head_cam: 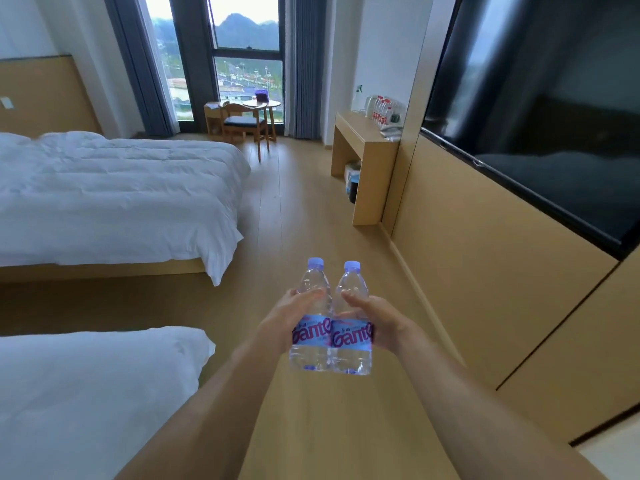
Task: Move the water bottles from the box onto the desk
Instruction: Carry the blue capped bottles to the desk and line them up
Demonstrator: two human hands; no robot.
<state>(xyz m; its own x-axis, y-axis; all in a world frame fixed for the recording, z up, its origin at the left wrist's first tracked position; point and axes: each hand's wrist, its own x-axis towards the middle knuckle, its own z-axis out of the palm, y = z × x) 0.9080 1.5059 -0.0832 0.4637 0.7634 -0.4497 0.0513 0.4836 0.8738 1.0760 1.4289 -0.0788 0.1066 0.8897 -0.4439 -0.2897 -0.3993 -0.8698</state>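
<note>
Here the left hand [289, 315] grips one water bottle [310, 317] and the right hand [377, 322] another [351, 320] — bottles touching, upright, far from the counter [360, 136].

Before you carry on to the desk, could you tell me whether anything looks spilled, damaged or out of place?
Nothing stands out. Both bottles are capped, upright, one in each hand; nothing spilled shows on the floor.

Two bottles [329, 327] side by side, touching, held between left hand [282, 315] and right hand [375, 322]; beds [114, 199] left; desk [363, 147] far right, beyond, bearing further bottles [382, 109]
</note>
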